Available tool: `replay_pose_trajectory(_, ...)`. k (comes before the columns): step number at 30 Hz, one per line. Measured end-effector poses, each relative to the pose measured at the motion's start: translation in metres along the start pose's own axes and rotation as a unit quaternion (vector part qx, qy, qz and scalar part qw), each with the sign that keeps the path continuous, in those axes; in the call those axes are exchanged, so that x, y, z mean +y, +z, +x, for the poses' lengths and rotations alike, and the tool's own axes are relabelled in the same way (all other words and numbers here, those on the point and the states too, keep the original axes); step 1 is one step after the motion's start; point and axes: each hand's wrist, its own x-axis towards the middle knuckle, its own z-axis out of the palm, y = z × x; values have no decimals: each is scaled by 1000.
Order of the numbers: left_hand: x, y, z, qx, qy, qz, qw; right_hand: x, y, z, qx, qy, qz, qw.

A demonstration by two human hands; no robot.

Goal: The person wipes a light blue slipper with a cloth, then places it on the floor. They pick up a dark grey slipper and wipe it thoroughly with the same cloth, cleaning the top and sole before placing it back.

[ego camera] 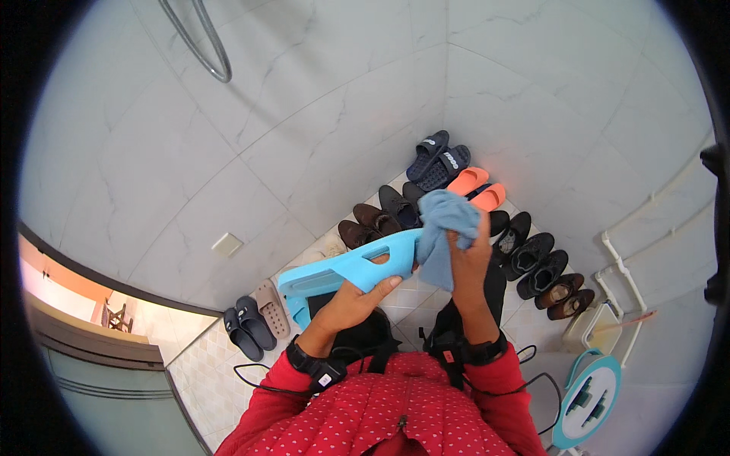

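Observation:
A light-blue slide sandal point(342, 268) is held by its strap in my left hand point(353, 305), with the thumb on top. Another light-blue piece, apparently its mate, shows under the heel end. My right hand point(472, 251) grips a bunched blue cloth point(447, 228) at the toe end of the sandal. Below my hands, rows of footwear stand on the tiled floor: dark brown shoes point(373, 219), navy slides point(436, 162), orange slides point(487, 196) and black shoes point(530, 253).
Grey slides point(254, 325) and beige slides point(272, 308) stand at the left by a doorway. At the right are brown shoes point(564, 296), a white bin point(596, 330), white pipes point(624, 271) and a teal-rimmed round item point(590, 399). Marble-patterned walls meet ahead. A metal hose point(214, 51) hangs upper left.

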Motion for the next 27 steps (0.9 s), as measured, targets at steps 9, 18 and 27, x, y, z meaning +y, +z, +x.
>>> replay_pose_trajectory(9,4,-7,20,67,-70,-414,905,4,4,-9,58,-93,106,988)
replay_pose_trajectory(18,0,4,12,7,-101,-510,854,7,37,-42,-64,-336,-99,935)
replay_pose_trajectory(27,0,4,10,4,-44,-481,876,6,22,-16,3,-185,-123,975)
